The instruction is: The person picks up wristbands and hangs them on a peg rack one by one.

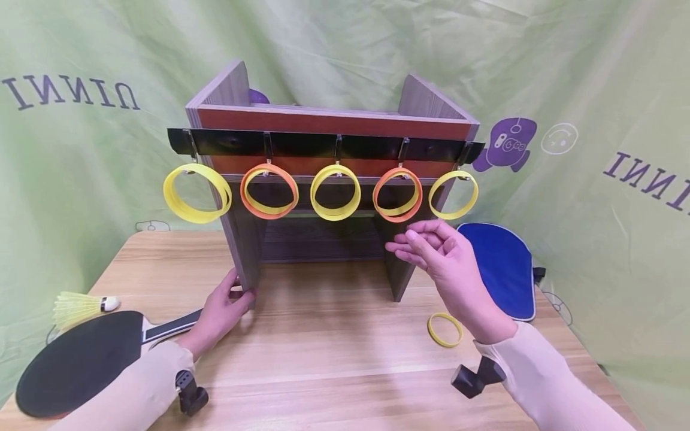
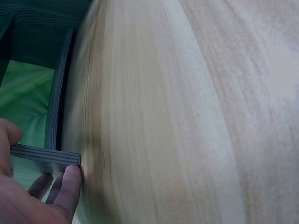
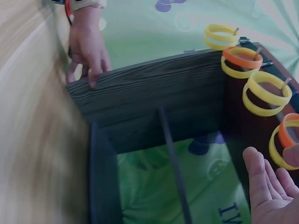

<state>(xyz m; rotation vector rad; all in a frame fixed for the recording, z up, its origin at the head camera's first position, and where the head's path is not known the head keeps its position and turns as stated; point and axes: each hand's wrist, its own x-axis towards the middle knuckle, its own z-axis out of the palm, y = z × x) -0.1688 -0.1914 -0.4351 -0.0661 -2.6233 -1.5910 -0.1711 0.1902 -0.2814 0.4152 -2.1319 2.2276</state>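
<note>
A grey wood-grain shelf unit (image 1: 245, 251) stands on the table, its front crossed by a black strip (image 1: 307, 144) with several hooks. Yellow wristbands (image 1: 335, 214) hang from some hooks, and an orange wristband (image 1: 396, 216) hangs together with a yellow one on others. Low on the unit's left panel (image 2: 44, 156), my left hand (image 1: 223, 314) grips the edge between thumb and fingers. My right hand (image 1: 447, 263) is raised in front of the right panel, just below the hanging bands, its fingers loosely bent with nothing visible between them. Another yellow wristband (image 1: 439, 341) lies on the table beneath it.
At the left lie a black table tennis bat (image 1: 86, 362) and a yellow shuttlecock (image 1: 78, 309). A blue bat case (image 1: 501, 269) is at the right, behind my right forearm. Green printed cloth (image 1: 334, 54) hangs behind and beside the wooden table (image 1: 302, 371).
</note>
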